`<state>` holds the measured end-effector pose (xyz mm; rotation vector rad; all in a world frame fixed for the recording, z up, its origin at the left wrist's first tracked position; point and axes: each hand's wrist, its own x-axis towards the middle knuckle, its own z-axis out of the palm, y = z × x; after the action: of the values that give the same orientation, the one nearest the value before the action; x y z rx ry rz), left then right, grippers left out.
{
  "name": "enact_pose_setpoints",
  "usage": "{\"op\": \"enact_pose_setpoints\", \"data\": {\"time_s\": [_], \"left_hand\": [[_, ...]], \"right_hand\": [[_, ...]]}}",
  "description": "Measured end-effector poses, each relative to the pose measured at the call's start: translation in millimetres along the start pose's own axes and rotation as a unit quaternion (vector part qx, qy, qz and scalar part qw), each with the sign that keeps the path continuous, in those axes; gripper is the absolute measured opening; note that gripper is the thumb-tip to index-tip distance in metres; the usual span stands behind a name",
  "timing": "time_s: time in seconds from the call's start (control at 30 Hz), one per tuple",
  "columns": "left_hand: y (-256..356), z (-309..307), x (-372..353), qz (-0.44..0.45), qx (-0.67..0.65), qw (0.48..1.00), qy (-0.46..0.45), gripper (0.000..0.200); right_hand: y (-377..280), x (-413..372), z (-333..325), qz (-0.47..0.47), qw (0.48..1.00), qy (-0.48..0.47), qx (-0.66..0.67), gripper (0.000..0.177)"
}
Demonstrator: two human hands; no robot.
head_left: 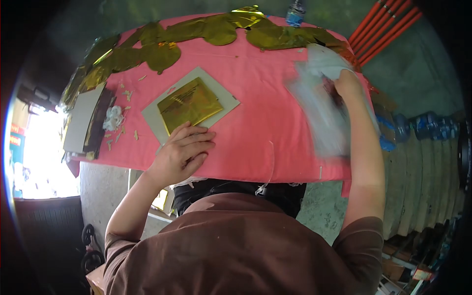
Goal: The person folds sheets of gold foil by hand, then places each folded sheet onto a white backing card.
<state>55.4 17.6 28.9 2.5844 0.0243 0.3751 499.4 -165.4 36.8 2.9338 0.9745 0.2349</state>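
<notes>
My left hand (184, 150) lies open, fingers loosely stretched, at the near edge of a folded gold foil balloon pack (191, 104). That pack rests on a grey cardboard sheet (223, 93), set at an angle on the pink cloth. At the right side of the table, my right hand (350, 87) is closed on a clear plastic bag (319, 113). The bag is smeared by motion, and my fingertips are partly hidden. A white bundle (327, 60) lies just beyond this hand.
Flat gold foil balloons (219, 32) line the far edge of the pink-covered table (255, 128). On the left are a stack of cardboard (84, 120), white string (113, 118) and small scraps. A water bottle (295, 14) stands at the back; orange poles (381, 29) lean beyond.
</notes>
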Motion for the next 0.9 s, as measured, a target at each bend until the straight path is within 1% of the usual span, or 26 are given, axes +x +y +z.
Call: {"op": "enact_pose_setpoints", "data": {"time_s": [0.07, 0.1, 0.13, 0.17, 0.2, 0.23, 0.27, 0.33, 0.4, 0.5, 0.53, 0.57, 0.6, 0.63, 0.7, 0.73, 0.8, 0.83, 0.9], "left_hand": [[0.1, -0.6, 0.3, -0.005, 0.0, 1.0, 0.001, 0.024], [-0.5, -1.0, -0.1, 0.001, -0.004, 1.0, -0.001, 0.024], [-1.7, -0.6, -1.0, -0.011, -0.001, 1.0, 0.003, 0.024], [-3.2, 0.2, -1.7, -0.002, -0.005, 1.0, 0.004, 0.024], [-4.3, 0.5, -2.4, 0.009, -0.009, 1.0, 0.005, 0.023], [-5.1, 0.6, -3.0, 0.002, -0.007, 1.0, 0.009, 0.023], [-5.4, 0.8, -3.0, 0.007, -0.012, 1.0, 0.009, 0.023], [-6.1, 1.2, -3.9, 0.008, -0.017, 1.0, 0.012, 0.022], [-5.8, -0.4, -3.9, 0.021, -0.02, 1.0, 0.005, 0.021], [-6.3, -3.1, -4.2, 0.027, -0.036, 0.999, 0.011, 0.021], [-6.4, -5.3, -2.2, 0.026, -0.038, 0.999, 0.01, 0.021], [-6.8, -7.9, 0.8, 0.033, -0.052, 0.998, 0.03, 0.023], [-8.4, -8.9, 3.9, 0.041, -0.066, 0.996, 0.05, 0.024], [-11.7, -8.7, 7.3, 0.04, -0.069, 0.996, 0.049, 0.024], [-20.6, -9.6, 15.4, 0.013, 0.09, 0.988, 0.122, 0.027], [-25.9, -8.7, 18.9, 0.012, 0.09, 0.988, 0.123, 0.027], [-37.4, -5.7, 23.3, -0.029, 0.131, 0.979, 0.152, 0.028], [-40.8, -6.6, 24.4, -0.031, 0.132, 0.979, 0.153, 0.028], [-45.5, -8.0, 25.4, -0.047, 0.097, 0.991, 0.083, 0.028]], "right_hand": [[1.0, 5.4, -0.8, -0.024, 0.999, -0.022, 0.019, 0.035], [2.0, 6.0, 0.2, -0.02, 0.999, -0.002, 0.026, 0.036], [1.8, 5.4, 0.2, -0.015, 0.999, 0.019, 0.032, 0.037], [-1.3, 2.4, -4.5, -0.026, 0.999, 0.017, 0.034, 0.037], [-2.9, -0.9, -10.2, -0.018, 1.0, 0.021, 0.012, 0.036], [-3.9, -5.0, -14.1, -0.009, 1.0, 0.025, -0.01, 0.034], [-1.8, -7.1, -14.5, -0.016, 1.0, 0.024, -0.009, 0.034], [2.7, -16.7, -15.0, -0.005, 0.998, 0.025, -0.062, 0.029], [-12.7, -55.8, -39.4, -0.048, 0.997, 0.024, -0.064, 0.025], [-43.3, -103.0, -76.4, -0.065, 0.993, 0.024, -0.09, 0.02], [-55.0, -116.6, -90.5, -0.104, 0.994, -0.028, 0.013, 0.018], [-67.4, -128.5, -97.5, -0.138, 0.98, -0.08, 0.115, 0.016], [-80.3, -138.5, -98.7, -0.174, 0.961, -0.104, 0.19, 0.015], [-92.7, -146.5, -100.0, -0.209, 0.933, -0.126, 0.263, 0.013], [-114.9, -158.7, -83.5, -0.301, 0.908, -0.084, 0.28, 0.012], [-123.5, -161.1, -76.2, -0.302, 0.907, -0.084, 0.28, 0.012], [-138.8, -159.4, -63.7, -0.351, 0.895, -0.08, 0.264, 0.013], [-143.9, -157.9, -59.8, -0.353, 0.894, -0.081, 0.264, 0.013], [-150.9, -154.9, -53.6, -0.359, 0.894, -0.084, 0.256, 0.014]]}}
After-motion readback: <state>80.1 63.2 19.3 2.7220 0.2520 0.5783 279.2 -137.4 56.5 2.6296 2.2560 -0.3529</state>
